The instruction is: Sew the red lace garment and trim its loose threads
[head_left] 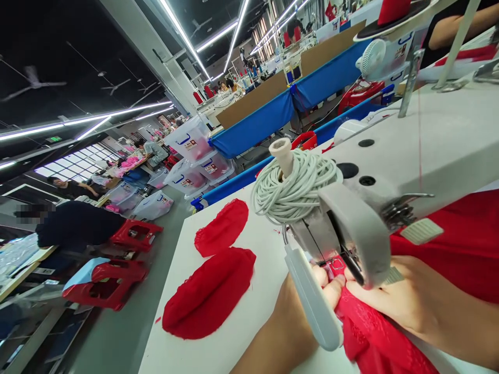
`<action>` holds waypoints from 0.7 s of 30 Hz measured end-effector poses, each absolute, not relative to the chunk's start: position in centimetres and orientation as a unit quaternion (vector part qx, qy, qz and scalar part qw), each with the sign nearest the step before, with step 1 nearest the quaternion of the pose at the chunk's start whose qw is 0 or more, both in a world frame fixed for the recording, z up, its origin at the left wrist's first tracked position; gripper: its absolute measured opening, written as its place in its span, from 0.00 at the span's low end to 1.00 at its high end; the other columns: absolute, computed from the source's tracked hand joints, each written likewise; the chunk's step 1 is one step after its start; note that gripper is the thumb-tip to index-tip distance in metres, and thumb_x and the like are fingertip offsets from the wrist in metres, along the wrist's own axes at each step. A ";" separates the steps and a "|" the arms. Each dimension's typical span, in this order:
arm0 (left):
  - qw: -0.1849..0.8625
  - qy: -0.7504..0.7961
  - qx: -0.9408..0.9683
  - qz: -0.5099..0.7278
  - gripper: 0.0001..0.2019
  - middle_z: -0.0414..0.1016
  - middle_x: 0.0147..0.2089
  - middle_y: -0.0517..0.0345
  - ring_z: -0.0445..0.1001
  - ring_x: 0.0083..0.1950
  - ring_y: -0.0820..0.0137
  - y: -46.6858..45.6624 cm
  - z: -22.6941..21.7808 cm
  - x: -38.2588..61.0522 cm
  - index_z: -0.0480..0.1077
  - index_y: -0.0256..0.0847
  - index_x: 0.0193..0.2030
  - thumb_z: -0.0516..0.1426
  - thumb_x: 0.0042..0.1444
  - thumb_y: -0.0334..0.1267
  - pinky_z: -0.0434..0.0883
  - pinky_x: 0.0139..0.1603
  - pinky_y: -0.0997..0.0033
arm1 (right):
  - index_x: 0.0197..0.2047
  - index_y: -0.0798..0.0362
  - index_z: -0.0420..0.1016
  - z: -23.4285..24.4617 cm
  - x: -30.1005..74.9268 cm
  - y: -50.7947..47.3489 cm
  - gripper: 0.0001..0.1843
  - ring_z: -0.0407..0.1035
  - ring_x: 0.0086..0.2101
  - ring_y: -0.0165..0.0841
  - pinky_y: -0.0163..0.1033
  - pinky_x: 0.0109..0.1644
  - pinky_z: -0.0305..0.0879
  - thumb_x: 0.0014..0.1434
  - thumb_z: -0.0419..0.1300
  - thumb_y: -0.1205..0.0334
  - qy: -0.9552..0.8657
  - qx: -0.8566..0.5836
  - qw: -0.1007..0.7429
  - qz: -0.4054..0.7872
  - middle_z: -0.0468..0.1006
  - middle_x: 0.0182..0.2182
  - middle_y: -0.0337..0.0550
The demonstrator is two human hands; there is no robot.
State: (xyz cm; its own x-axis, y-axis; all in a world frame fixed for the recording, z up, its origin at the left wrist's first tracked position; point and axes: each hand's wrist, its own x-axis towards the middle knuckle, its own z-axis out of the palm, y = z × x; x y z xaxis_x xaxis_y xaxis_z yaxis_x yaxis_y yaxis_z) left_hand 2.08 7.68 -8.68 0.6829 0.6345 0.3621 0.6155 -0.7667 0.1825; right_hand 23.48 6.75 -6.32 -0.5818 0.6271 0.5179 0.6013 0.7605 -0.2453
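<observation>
A white sewing machine (436, 130) fills the right side. Under its needle lies red lace-edged fabric (374, 322), which trails down toward me. My left hand (290, 306) reaches in behind the grey knee-shaped lever (314, 298), its fingertips pinching the fabric close to the presser foot; the lever hides part of it. From the right, my right hand (405, 296) has thumb and fingers closed on the same fabric, just beside the machine head. A coil of pale green cord (296, 192) rests around a peg atop the head. More red cloth (460, 239) lies behind my right hand.
Two red oval fabric pieces, a small one (222, 226) and a larger one (210, 293), lie on the white table (268, 265). Past its edge are blue fabric troughs (253, 124), stacked clear bins (191, 140) and red stools (113, 280). Other people sit at tables farther off.
</observation>
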 end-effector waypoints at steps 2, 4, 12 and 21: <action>0.027 0.355 0.911 0.208 0.14 0.75 0.30 0.58 0.77 0.34 0.65 7.5 -8.7 2.1 0.75 0.47 0.51 0.49 0.68 0.39 0.79 0.43 0.62 | 0.23 0.48 0.56 -5.3 23.5 6.6 0.19 0.64 0.22 0.32 0.39 0.22 0.56 0.66 0.46 0.72 -0.894 -0.337 0.293 0.034 0.71 0.22 0.37; 0.026 0.358 0.911 0.205 0.13 0.75 0.30 0.59 0.77 0.34 0.65 7.3 -8.1 2.1 0.74 0.47 0.51 0.50 0.68 0.39 0.79 0.44 0.62 | 0.23 0.48 0.54 -4.8 23.6 6.5 0.19 0.64 0.22 0.32 0.39 0.22 0.56 0.65 0.46 0.72 -0.894 -0.340 0.288 0.035 0.71 0.22 0.37; -0.040 0.290 0.950 0.107 0.26 0.76 0.54 0.31 0.77 0.55 0.51 5.7 -3.5 2.1 0.65 0.26 0.64 0.50 0.63 0.38 0.77 0.53 0.51 | 0.26 0.49 0.64 -5.8 24.1 6.3 0.20 0.61 0.20 0.32 0.41 0.24 0.50 0.62 0.44 0.80 -0.901 -0.325 0.288 0.006 0.69 0.21 0.35; -0.136 0.314 0.932 0.119 0.49 0.75 0.58 0.33 0.74 0.60 0.47 4.3 -4.9 2.5 0.71 0.27 0.59 0.37 0.56 0.72 0.78 0.53 0.55 | 0.25 0.50 0.63 -6.4 24.2 6.4 0.17 0.56 0.20 0.32 0.42 0.26 0.40 0.65 0.50 0.74 -0.899 -0.324 0.292 -0.034 0.66 0.20 0.35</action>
State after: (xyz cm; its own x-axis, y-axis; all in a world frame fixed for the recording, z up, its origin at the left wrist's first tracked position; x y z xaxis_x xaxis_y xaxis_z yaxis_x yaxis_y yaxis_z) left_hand 2.49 4.28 -4.93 0.7744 0.5532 0.3070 0.6180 -0.7654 -0.1798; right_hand 24.19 6.41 -6.42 -0.6192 0.5637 0.5466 0.6030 0.7873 -0.1287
